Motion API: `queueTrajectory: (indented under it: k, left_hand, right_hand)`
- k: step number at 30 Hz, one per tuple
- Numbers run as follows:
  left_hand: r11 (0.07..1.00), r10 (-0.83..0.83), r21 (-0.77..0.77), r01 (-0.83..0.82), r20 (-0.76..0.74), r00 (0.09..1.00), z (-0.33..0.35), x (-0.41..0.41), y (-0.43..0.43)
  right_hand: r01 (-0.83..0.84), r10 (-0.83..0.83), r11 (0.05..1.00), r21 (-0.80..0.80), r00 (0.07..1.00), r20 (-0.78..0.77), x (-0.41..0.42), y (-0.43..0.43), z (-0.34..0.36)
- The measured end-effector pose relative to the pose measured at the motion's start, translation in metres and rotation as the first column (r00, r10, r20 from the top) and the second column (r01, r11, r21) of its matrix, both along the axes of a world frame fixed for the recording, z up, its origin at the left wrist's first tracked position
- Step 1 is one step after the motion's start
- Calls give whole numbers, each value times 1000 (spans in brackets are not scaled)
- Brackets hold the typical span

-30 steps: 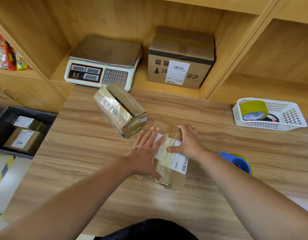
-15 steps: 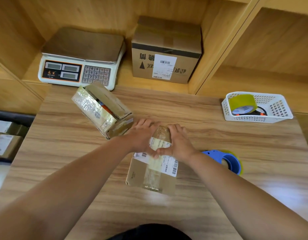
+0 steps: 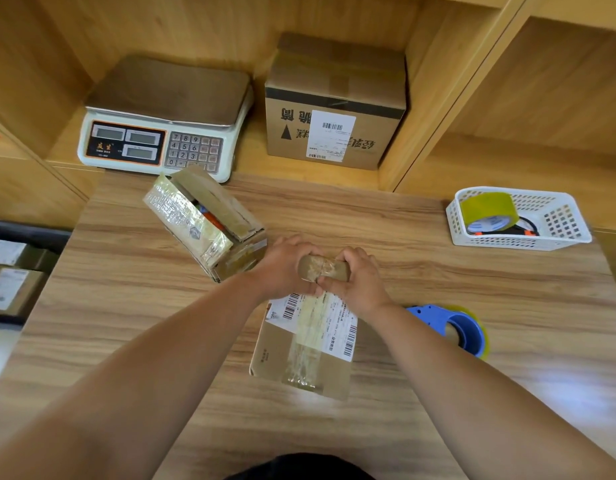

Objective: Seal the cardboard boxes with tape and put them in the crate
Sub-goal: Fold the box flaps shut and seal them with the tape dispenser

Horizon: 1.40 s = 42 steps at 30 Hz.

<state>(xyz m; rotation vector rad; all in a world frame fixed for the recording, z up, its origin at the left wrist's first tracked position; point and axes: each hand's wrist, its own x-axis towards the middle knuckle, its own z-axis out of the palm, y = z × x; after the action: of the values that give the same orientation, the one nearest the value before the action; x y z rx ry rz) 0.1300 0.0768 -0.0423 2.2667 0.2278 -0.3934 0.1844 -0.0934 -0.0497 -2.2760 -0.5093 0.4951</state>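
While the taped box (image 3: 275, 355) sits flat on the desk (image 3: 126, 306), L hand (image 3: 282, 268) & R hand (image 3: 360, 282) both grip its far end, pressing the tape strip (image 3: 306, 344).

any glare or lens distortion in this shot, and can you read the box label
Head view: the wide-angle lens makes the shelf divider lean steeply outward. Head view again: pale glare patches sit on the table at the right and just past the near end of the box. Its label shows barcodes, but the print is too soft to read.
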Motion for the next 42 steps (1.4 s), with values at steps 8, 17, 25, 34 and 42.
queueTrajectory:
  k: [8,17,25,34,42]
  left_hand:
    - [990,108,-87,-108,-2,994,-4,0,-3]
    - [940,256,-236,-247,10,967,-6,0,-10]
    - [920,348,-223,-322,88,933,-8,0,-16]
    - [953,302,-49,-298,158,940,-16,5,-17]
    - [974,207,52,-220,189,960,-12,4,-16]
  right_hand:
    - [94,-94,991,99,996,4,0,4,-7]
    - [170,-170,974,148,985,-14,0,7,-16]
    - [193,-196,976,104,980,20,-3,11,-12]
    - [222,-227,971,84,972,55,-2,15,-16]
    - [-35,69,986,-161,975,213,-1,8,-6]
